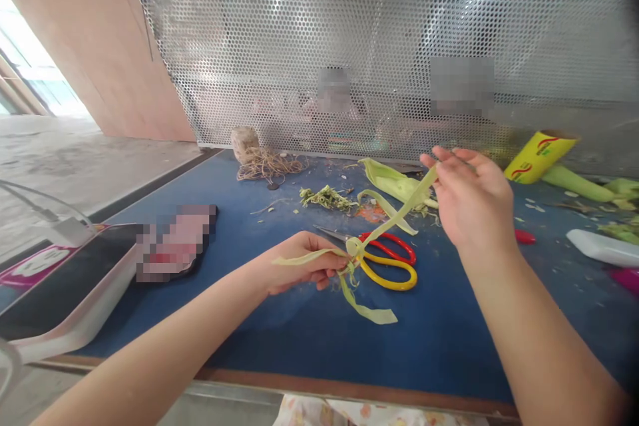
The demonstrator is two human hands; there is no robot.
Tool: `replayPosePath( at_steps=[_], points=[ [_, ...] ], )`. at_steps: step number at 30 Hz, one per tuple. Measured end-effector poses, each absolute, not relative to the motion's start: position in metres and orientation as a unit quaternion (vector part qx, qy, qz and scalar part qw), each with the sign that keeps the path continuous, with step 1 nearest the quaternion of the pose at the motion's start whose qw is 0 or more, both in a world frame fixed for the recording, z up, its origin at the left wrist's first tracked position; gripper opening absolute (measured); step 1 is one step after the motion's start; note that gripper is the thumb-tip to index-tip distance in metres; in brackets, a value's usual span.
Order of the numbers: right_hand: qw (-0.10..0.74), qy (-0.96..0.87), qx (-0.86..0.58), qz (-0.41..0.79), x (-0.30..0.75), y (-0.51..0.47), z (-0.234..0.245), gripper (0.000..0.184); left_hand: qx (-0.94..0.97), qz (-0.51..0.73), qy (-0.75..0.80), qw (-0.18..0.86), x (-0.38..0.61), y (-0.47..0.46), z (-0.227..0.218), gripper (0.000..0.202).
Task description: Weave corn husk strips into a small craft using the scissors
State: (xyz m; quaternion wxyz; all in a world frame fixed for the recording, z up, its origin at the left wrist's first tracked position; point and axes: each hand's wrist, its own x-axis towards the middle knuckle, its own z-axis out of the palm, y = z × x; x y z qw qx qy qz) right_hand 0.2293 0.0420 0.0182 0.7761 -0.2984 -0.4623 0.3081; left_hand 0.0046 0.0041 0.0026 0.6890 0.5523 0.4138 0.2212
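My left hand [307,263] pinches a small knotted bundle of pale green leaf strips, which look like corn husk. From its fingers one loose strip end [372,313] hangs down over the table, and another lies back across the hand. My right hand [472,196], raised to the right, grips the far end of a long green strip [399,213] stretched up from the bundle. Just behind the bundle, scissors [394,283] with one red and one yellow handle rest on the blue table [294,333]; their blades are partly hidden by my left hand.
A cut green husk [389,180] and curly green scraps [327,198] lie farther back, near tangled brown twine [269,165]. A yellow tube [539,156] stands at right, a white object [602,247] below it. At left are a phone [177,243] and a pale-framed device [94,306]. Perforated metal [279,26] borders the back.
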Motion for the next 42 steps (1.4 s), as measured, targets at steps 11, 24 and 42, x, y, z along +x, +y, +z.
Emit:
replayPosePath(
  at_steps=[11,24,42],
  points=[
    [0.488,-0.559,-0.35,0.572,0.196,0.013,0.02,0.028,0.516,0.262,0.403,0.709,0.002,0.01,-0.002,0.021],
    [0.433,-0.606,-0.365,0.558,0.192,0.0,0.016,0.023,0.476,0.359,0.395,0.699,0.003,0.019,-0.013,0.029],
    [0.34,-0.868,-0.361,-0.009,0.183,0.009,-0.006,0.017,0.474,0.37,0.373,0.706,0.008,0.016,-0.011,0.009]
  ],
)
